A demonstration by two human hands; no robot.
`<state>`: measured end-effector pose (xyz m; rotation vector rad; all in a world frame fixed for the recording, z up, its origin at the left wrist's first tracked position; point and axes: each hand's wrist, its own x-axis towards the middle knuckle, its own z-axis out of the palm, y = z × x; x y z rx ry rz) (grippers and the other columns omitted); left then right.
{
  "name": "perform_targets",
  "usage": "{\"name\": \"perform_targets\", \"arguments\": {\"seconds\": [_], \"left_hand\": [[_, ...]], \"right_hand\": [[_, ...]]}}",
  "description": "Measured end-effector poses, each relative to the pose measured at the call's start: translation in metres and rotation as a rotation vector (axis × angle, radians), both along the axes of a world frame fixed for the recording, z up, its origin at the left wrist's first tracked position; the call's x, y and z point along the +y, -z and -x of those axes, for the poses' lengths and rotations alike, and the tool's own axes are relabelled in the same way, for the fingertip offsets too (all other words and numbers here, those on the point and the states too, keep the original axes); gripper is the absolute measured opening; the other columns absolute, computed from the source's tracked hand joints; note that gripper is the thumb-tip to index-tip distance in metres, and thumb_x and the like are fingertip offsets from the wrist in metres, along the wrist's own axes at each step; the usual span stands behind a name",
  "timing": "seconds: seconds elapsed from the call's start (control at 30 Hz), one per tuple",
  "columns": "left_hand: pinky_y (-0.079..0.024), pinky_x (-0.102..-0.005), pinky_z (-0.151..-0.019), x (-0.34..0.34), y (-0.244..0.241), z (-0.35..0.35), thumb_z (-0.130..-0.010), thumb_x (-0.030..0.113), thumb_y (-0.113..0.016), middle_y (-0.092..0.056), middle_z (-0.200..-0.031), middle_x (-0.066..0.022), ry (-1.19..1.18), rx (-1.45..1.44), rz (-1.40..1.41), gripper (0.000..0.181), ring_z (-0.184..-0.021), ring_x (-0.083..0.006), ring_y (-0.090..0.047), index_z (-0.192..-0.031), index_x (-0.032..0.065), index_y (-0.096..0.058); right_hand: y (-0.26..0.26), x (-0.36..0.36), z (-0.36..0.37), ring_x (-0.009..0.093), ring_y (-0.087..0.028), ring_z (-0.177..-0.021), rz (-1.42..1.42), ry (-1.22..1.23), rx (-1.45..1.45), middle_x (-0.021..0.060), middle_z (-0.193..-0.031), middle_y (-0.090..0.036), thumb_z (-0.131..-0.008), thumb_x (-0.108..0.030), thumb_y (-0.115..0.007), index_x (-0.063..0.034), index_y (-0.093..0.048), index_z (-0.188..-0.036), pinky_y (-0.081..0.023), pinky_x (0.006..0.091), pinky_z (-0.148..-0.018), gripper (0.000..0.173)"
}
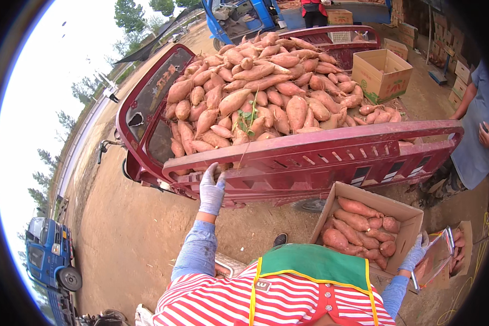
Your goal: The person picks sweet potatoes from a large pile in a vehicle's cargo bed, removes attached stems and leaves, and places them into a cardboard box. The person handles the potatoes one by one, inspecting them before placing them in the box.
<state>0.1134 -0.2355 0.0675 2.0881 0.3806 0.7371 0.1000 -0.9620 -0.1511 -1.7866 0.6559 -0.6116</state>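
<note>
A large heap of sweet potatoes (265, 81) fills the bed of a red metal cargo tricycle (309, 159). My gloved left hand (212, 189) is raised at the near side rail, fingers pointing up against its lower edge; whether it grips anything is unclear. Lower right, a cardboard box (409, 228) holds several sweet potatoes. My gloved right hand (416, 250) is at that box's right edge, beside a metal-framed thing (436, 254) with a clear panel; its exact grasp is not clear. A green leafy sprig (246, 118) lies on the heap.
An upright carton (381, 77) stands on the bed's far right. A person in a blue-grey apron (474, 138) stands at the right. Another box of sweet potatoes (464, 244) lies lower right. Blue vehicles are at the top and the lower left (45, 248).
</note>
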Motion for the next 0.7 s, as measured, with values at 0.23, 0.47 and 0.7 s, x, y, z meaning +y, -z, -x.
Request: {"name": "perform_targets", "arguments": {"seconds": [0.23, 0.47, 0.7], "left_hand": [[-0.044, -0.0378, -0.097, 0.119, -0.057, -0.091, -0.082, 0.016, -0.071, -0.06, -0.114, -0.0174, -0.198, -0.055, -0.499, 0.047, -0.11, -0.0312, -0.056, -0.123, 0.0003, -0.055], [-0.044, -0.0388, -0.102, 0.234, -0.049, -0.219, -0.072, 0.037, -0.077, -0.057, -0.125, -0.0265, -0.08, 0.581, -0.482, 0.08, -0.123, -0.0361, -0.052, -0.135, -0.0012, -0.046], [-0.049, -0.039, -0.095, 0.264, -0.033, -0.238, -0.063, 0.035, -0.083, -0.061, -0.12, -0.0239, 0.015, 0.419, -0.12, 0.083, -0.109, -0.0348, -0.061, -0.129, -0.0028, -0.05]], "right_hand": [[-0.176, 0.143, -0.027, 0.019, -0.055, -0.113, -0.261, -0.217, -0.172, 0.015, -0.127, -0.055, -0.1, -0.017, -0.05, 0.0027, -0.049, -0.131, -0.042, 0.0308, -0.1, 0.037], [-0.196, 0.352, -0.039, 0.015, -0.059, -0.101, -0.297, -0.474, -0.026, 0.0088, -0.108, -0.062, -0.095, -0.021, -0.058, 0.0017, -0.053, -0.125, -0.048, 0.0267, -0.087, 0.038], [-0.199, 0.449, -0.034, 0.014, -0.06, -0.099, -0.247, -0.697, 0.089, 0.006, -0.106, -0.064, -0.095, -0.01, -0.055, 0.0017, -0.058, -0.119, -0.049, 0.0261, -0.084, 0.027]]}}
